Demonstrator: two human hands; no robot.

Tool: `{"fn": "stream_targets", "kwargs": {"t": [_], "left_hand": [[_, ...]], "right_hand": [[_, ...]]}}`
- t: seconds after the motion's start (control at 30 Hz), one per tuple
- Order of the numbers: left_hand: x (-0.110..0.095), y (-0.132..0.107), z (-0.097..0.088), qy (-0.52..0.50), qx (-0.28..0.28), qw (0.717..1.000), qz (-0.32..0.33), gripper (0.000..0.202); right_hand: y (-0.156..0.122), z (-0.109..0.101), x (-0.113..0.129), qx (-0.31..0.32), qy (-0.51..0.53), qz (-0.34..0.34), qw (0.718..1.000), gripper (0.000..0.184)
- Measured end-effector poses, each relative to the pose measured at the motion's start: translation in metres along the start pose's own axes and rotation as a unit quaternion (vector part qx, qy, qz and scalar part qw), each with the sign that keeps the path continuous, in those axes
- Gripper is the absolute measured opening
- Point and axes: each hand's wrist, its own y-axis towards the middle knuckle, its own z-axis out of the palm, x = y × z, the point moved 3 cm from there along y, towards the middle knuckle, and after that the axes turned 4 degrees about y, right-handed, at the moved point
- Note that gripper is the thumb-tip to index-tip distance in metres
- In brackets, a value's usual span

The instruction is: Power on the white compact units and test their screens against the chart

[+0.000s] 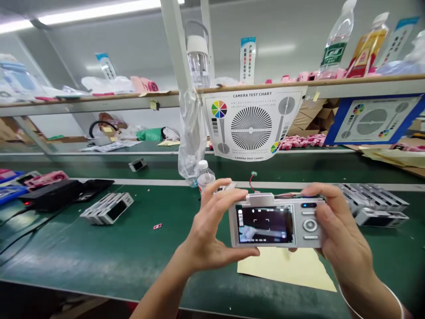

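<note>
A silver digital camera [232, 226] is held up over the green bench, its lit rear screen facing me. Its left end sits between the thumb and fingers of my left hand [206, 230]. My right hand [345, 235] grips the other end, with the thumb beside the round button pad and the index finger on the top edge. A blue light glows near the upper right of the camera's back. From the top, a thin red wire [251, 182] runs to a small part. Beyond the camera hangs a printed camera test chart [251, 128].
Rows of silver cameras stand at right [381, 204] and left [108, 208]. A yellow paper sheet [285, 268] lies below my hands. A plastic bottle [206, 175] stands behind my left hand. A shelf [159, 98] crosses above; a black device [56, 195] sits far left.
</note>
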Motion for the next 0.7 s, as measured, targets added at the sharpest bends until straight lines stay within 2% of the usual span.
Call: {"fn": "stream_targets", "kwargs": {"t": [0.17,0.27,0.37,0.47,0.6,0.7], "left_hand": [[-0.012,0.041,-0.015,0.031,-0.061,0.993,0.097,0.077],[-0.017,0.051,-0.019,0.047,-0.067,0.989,0.127,0.078],[-0.022,0.058,-0.022,0.062,-0.069,0.986,0.139,0.078],[-0.031,0.064,-0.026,0.083,-0.093,0.98,0.153,0.077],[-0.052,0.069,-0.028,0.117,-0.117,0.971,0.172,0.068],[-0.063,0.068,-0.029,0.156,-0.114,0.971,0.142,0.069]], "right_hand": [[0.005,-0.004,0.029,-0.017,-0.044,-0.151,0.987,0.013],[0.006,-0.009,0.039,-0.037,-0.059,-0.261,0.963,0.013],[0.004,-0.011,0.047,-0.079,-0.081,-0.338,0.935,0.013],[0.001,-0.011,0.053,-0.1,-0.08,-0.36,0.924,0.014],[0.002,-0.015,0.062,-0.06,-0.05,-0.366,0.927,0.014],[0.007,-0.018,0.067,-0.029,-0.024,-0.379,0.925,0.015]]}}
